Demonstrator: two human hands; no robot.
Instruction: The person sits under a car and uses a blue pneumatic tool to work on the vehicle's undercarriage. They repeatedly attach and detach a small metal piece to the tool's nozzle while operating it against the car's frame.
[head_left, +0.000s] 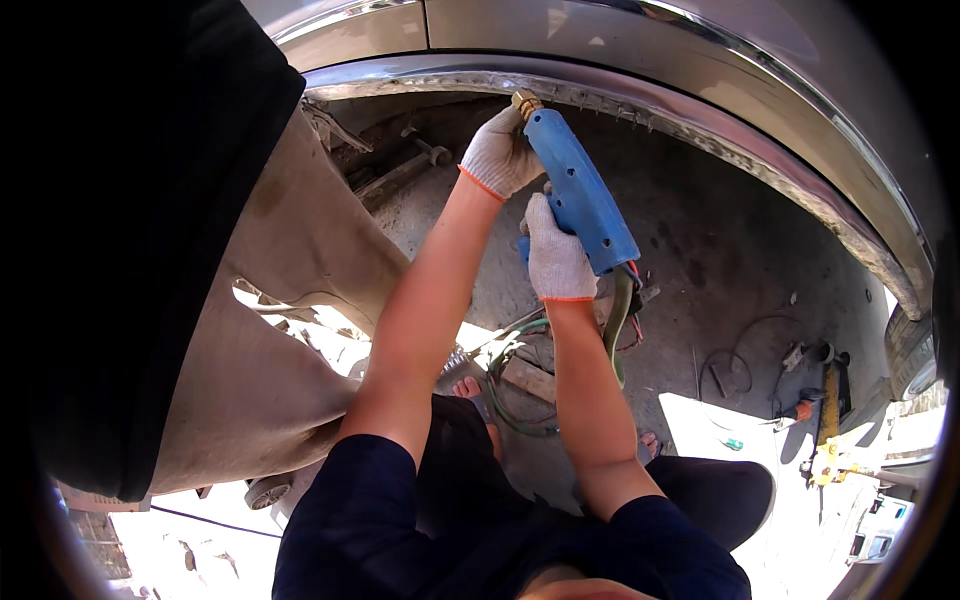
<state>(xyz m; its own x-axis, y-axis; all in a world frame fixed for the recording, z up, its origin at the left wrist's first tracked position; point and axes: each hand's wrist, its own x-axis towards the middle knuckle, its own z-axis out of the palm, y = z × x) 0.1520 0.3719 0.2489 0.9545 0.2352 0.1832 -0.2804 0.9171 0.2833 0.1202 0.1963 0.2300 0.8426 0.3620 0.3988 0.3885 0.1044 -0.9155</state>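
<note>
A blue pistol-shaped welding gun [585, 195] with a brass nozzle [526, 103] is in my gloved hands. My right hand [560, 250] wraps round its handle, the fingers partly hidden by the blue body. Beside the nozzle end, my left hand [500, 155] is closed against the gun, with its fingertips mostly behind it. The nozzle is just in front of a car's lower sill [585, 97]. That sill is scraped to bare metal, with small pin-like bits along its lower edge. A thick green cable [617, 330] and thin red wire leave the gun's rear.
Close on my left is another person in brown trousers [290, 240] and a dark top. Coiled hose [515, 425] and a wooden block [528, 379] lie by my feet. A yellow jack-like tool [829, 420] and a car wheel [908, 355] are at the right. Metal parts lie under the car.
</note>
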